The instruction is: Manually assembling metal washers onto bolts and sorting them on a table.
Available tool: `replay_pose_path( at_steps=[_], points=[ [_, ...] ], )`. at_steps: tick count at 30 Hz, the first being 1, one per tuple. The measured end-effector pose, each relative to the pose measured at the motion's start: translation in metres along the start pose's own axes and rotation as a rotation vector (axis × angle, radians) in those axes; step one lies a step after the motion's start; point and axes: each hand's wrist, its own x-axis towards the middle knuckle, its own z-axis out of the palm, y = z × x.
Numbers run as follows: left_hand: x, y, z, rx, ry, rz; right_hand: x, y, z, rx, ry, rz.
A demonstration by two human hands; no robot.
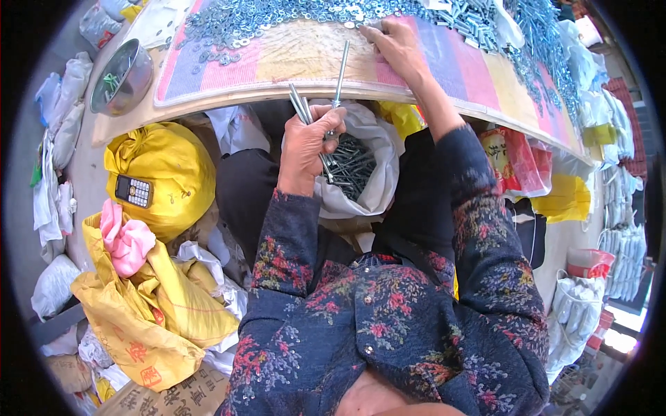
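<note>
My left hand (305,149) is closed around several long metal bolts (301,107) that point up and slightly apart. One bolt (342,73) stands nearly upright from its fingertips, with a small nut or collar low on the shaft. Just below that hand, an open white sack (383,170) between my knees holds many dark bolts (350,165). My right hand (397,47) reaches over the table, its fingers bent and their tips down at the near edge of the loose washers (239,35). Whatever its fingertips pinch is too small to make out.
The striped mat (291,59) lies on the table, with heaps of bolts and sleeves (479,24) at the far right. A metal bowl (123,80) sits left. A phone (134,191) rests on a yellow bundle (184,177). Bags (513,163) crowd both sides.
</note>
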Motion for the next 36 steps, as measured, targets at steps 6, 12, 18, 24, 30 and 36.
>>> replay_pose_path(
  at_steps=[6,12,18,24,30,36],
  points=[
    [-0.006,0.002,0.005,0.045,-0.078,-0.003,-0.037,-0.020,-0.023,0.667,-0.225,0.078],
    [-0.005,0.005,-0.002,0.012,-0.196,-0.078,-0.024,-0.025,-0.043,0.810,-0.428,-0.003],
    [-0.003,0.006,-0.009,-0.024,-0.070,0.031,-0.042,-0.071,-0.030,0.278,-0.545,-0.032],
    [-0.010,0.011,-0.001,0.037,0.056,0.186,-0.080,-0.078,0.007,1.001,-0.353,0.268],
    [-0.011,0.012,-0.001,0.061,0.154,0.385,-0.104,-0.109,0.011,1.183,-0.321,0.260],
    [-0.007,0.017,-0.008,-0.127,0.234,0.408,-0.112,-0.128,-0.001,1.091,-0.181,0.116]
  ],
)
